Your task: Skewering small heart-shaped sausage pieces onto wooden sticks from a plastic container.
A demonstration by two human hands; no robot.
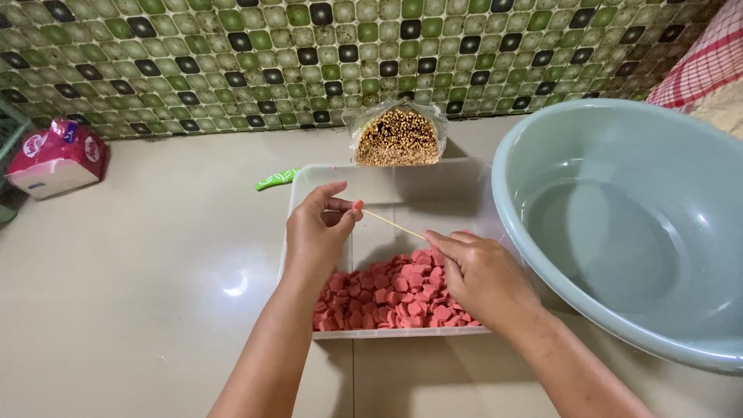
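The left hand [319,232] sits just left of centre, fingers curled, thumb and forefinger pinched on a small pink sausage piece [358,205] at the tip of a thin wooden skewer [391,224]. The skewer runs from that pinch toward four o'clock and disappears under the fingers of the right hand [478,272], which closes around its lower end; how much of the stick lies inside that grip is hidden. The right hand's knuckles face the camera, so its fingertips cannot be seen.

Both hands hover over a clear plastic tray [387,179] on the pale floor. Its near half holds a heap of pink sausage slices [391,298], partly covered by the right hand and wrist; the far half is bare. The tray's left wall is masked by the left forearm.

At twelve o'clock from the tray, touching its far rim, stands a clear bag of skewers [398,138], ends facing the camera; its base is hidden behind the tray. At three o'clock a large grey-green basin [542,255] overlaps the tray's right edge and is cut off by the frame at right and below. A green object [277,179] peeks out at ten o'clock, too small to identify. A red and white packet [58,157] lies at far nine o'clock against the green tiled wall [232,62]. A red checked cloth [700,66] is cropped at the two o'clock corner.
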